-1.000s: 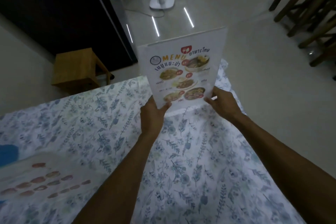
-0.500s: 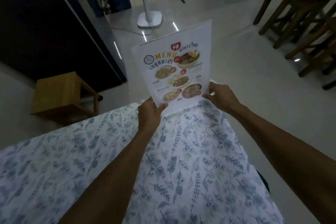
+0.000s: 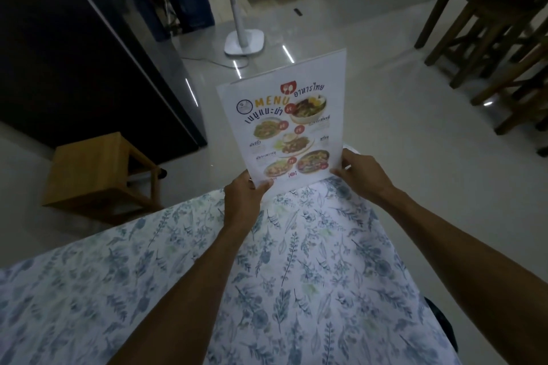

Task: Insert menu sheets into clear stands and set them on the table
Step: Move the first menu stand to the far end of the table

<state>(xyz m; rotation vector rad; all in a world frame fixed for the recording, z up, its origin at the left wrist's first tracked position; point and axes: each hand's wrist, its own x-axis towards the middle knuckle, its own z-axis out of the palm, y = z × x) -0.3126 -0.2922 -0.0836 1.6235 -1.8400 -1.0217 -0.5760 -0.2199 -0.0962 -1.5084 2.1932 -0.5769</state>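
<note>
A clear stand with a menu sheet (image 3: 286, 121) inside stands upright at the far corner of the table (image 3: 311, 261), which has a blue floral cloth. The sheet shows the word MENU and several dish photos. My left hand (image 3: 244, 201) grips the stand's lower left corner. My right hand (image 3: 360, 175) holds its lower right corner. The stand's base is hidden behind my hands and the sheet, so I cannot tell whether it rests on the cloth.
A wooden stool (image 3: 98, 172) stands on the floor left of the table's far edge, beside a dark cabinet (image 3: 74, 47). A white pedestal fan (image 3: 244, 41) stands beyond. Dark wooden stools (image 3: 486, 38) crowd the upper right. Pale floor surrounds the table.
The view has tilted up and forward, so the loose menu sheet at the near left is out of sight. The stand has shifted toward the table's far corner, still held in both hands.
</note>
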